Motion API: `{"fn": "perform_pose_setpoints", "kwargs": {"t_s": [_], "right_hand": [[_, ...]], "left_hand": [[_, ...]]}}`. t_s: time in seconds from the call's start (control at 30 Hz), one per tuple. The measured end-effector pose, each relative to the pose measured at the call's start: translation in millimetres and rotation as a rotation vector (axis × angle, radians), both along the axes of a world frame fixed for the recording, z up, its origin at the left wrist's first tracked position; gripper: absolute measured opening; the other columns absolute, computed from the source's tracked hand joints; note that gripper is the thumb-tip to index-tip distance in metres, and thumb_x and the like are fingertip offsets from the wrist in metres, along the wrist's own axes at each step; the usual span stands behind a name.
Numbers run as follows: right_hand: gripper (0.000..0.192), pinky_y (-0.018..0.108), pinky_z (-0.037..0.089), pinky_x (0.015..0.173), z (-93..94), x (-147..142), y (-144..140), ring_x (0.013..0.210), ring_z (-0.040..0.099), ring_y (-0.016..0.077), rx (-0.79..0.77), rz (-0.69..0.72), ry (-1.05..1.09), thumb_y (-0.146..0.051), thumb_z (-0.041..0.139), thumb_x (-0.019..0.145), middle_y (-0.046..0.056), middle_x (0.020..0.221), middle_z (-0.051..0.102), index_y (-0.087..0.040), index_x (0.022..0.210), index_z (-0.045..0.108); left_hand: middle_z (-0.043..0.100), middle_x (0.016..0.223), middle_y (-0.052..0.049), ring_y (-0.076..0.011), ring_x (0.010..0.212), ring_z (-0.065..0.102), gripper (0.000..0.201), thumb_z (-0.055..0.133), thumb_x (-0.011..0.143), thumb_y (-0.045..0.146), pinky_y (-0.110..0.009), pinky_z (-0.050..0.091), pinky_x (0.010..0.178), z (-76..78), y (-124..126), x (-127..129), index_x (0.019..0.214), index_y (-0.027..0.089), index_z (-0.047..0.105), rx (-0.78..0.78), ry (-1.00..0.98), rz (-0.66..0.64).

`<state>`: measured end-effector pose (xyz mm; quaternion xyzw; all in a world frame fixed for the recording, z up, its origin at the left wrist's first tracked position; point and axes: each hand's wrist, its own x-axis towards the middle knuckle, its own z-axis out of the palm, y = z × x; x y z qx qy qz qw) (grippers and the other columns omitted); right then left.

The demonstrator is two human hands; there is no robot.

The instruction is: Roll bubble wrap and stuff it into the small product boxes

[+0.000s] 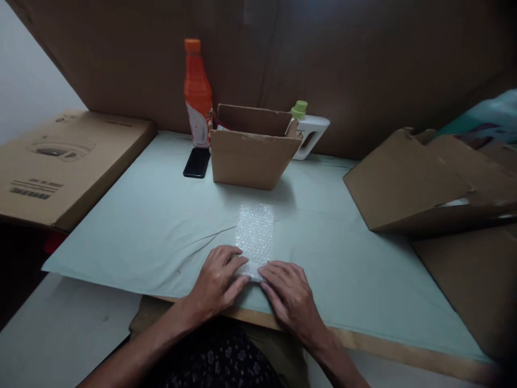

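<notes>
"Fingers [238, 263] from both sides bend over the near end of the bubble wrap [254, 229]. Are they gripping it?"

"Touching it, certainly. The left hand [218, 277] is at the left corner, the right hand [290, 291] at the right. Whether they pinch it, I can't tell from where I stand."

"And where does it lie?"

"Flat on the cloth [323, 253], near the front edge of the table [347, 338], with the open box [246, 161] just beyond."

"Anything beside that box?"

"A phone [196, 163] and orange bottle [197, 81] to its left, a white jug [319, 123] behind its right end."
</notes>
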<state>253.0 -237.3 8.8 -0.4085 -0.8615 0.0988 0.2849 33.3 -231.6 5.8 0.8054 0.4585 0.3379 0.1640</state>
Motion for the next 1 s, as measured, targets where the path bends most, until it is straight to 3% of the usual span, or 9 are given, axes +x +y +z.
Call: {"fn": "perform_pose_setpoints", "kwargs": {"t_s": [0.13, 0.23, 0.33, 0.5, 0.63, 0.77, 0.87, 0.93, 1.0], "right_hand": [[0.024, 0.037, 0.054, 0.082, 4.9, 7.6, 2.2, 0.095, 0.067, 0.02, -0.152, 0.004, 0.103, -0.019, 0.057, 0.097, 0.005, 0.103, 0.074, -0.023, 0.12, 0.063], [0.027, 0.041, 0.053, 0.087, 6.2, 8.9, 1.4, 0.107, 0.065, 0.0242, -0.027, -0.04, 0.062, -0.021, 0.058, 0.096, 0.011, 0.118, 0.07, -0.021, 0.123, 0.061], [0.028, 0.047, 0.05, 0.09, 4.4, 4.1, 3.1, 0.112, 0.062, 0.0294, 0.063, -0.031, -0.079, -0.021, 0.061, 0.093, 0.014, 0.126, 0.066, -0.019, 0.122, 0.062], [0.021, 0.044, 0.05, 0.087, 4.5, -2.0, 6.3, 0.098, 0.067, 0.0243, 0.054, -0.033, -0.058, -0.016, 0.055, 0.097, 0.009, 0.107, 0.074, -0.02, 0.116, 0.063], [0.02, 0.036, 0.052, 0.08, 8.4, 2.5, 2.2, 0.088, 0.068, 0.0187, -0.098, -0.013, 0.049, -0.021, 0.054, 0.099, 0.004, 0.098, 0.074, -0.022, 0.118, 0.061], [0.025, 0.041, 0.051, 0.085, 7.9, 6.3, -3.2, 0.102, 0.066, 0.0244, 0.033, -0.118, -0.011, -0.025, 0.056, 0.098, 0.011, 0.113, 0.071, -0.019, 0.121, 0.061], [0.031, 0.047, 0.049, 0.088, 5.1, 4.3, -4.2, 0.106, 0.064, 0.0291, 0.057, -0.111, -0.105, -0.028, 0.061, 0.094, 0.014, 0.121, 0.069, -0.019, 0.124, 0.062], [0.03, 0.048, 0.05, 0.089, 2.1, 2.4, -1.6, 0.104, 0.066, 0.0294, 0.03, -0.094, -0.135, -0.026, 0.061, 0.093, 0.013, 0.117, 0.072, -0.02, 0.123, 0.064], [0.026, 0.045, 0.052, 0.086, -0.6, 1.6, 3.1, 0.098, 0.068, 0.027, -0.013, -0.139, -0.053, -0.023, 0.059, 0.095, 0.011, 0.109, 0.075, -0.021, 0.12, 0.066]], "left_hand": [[0.07, 0.103, -0.008, -0.023, 0.097, 0.062, 0.03, 0.054, 0.095, 0.018, -0.042, 0.051, 0.086, 3.8, -12.2, -6.7, 0.125, 0.019, 0.057, -0.095, -0.024, -0.086], [0.071, 0.099, -0.008, -0.0235, 0.088, 0.062, 0.03, 0.052, 0.095, 0.017, -0.042, 0.052, 0.079, -4.3, -1.1, -2.1, 0.125, 0.018, 0.057, -0.126, 0.023, 0.025], [0.069, 0.107, -0.011, -0.0266, 0.096, 0.061, 0.028, 0.054, 0.094, 0.02, -0.046, 0.052, 0.084, -11.9, 15.7, 4.0, 0.121, 0.016, 0.06, -0.09, 0.054, 0.117], [0.065, 0.122, -0.014, -0.0281, 0.113, 0.057, 0.038, 0.061, 0.09, 0.026, -0.049, 0.048, 0.097, -4.6, 9.0, -0.7, 0.127, 0.016, 0.056, -0.025, -0.09, -0.002], [0.071, 0.107, -0.007, -0.0222, 0.098, 0.062, 0.042, 0.056, 0.091, 0.018, -0.042, 0.05, 0.09, 1.7, -3.0, -5.7, 0.133, 0.02, 0.051, -0.154, -0.161, -0.046], [0.072, 0.099, -0.009, -0.0256, 0.09, 0.062, 0.037, 0.058, 0.091, 0.021, -0.045, 0.051, 0.084, -3.2, 13.0, 5.8, 0.128, 0.017, 0.056, -0.16, 0.011, 0.043], [0.07, 0.102, -0.012, -0.0289, 0.094, 0.062, 0.034, 0.058, 0.092, 0.023, -0.05, 0.051, 0.087, -5.2, 27.7, 15.4, 0.125, 0.016, 0.059, -0.149, 0.118, 0.104], [0.068, 0.106, -0.012, -0.029, 0.099, 0.062, 0.033, 0.058, 0.092, 0.025, -0.051, 0.051, 0.09, -4.3, 29.3, 17.4, 0.124, 0.016, 0.059, -0.148, 0.027, 0.141], [0.065, 0.116, -0.013, -0.0271, 0.104, 0.062, 0.039, 0.06, 0.09, 0.029, -0.049, 0.052, 0.092, -2.6, 23.6, 15.7, 0.128, 0.019, 0.056, -0.214, -0.213, 0.193]]}}
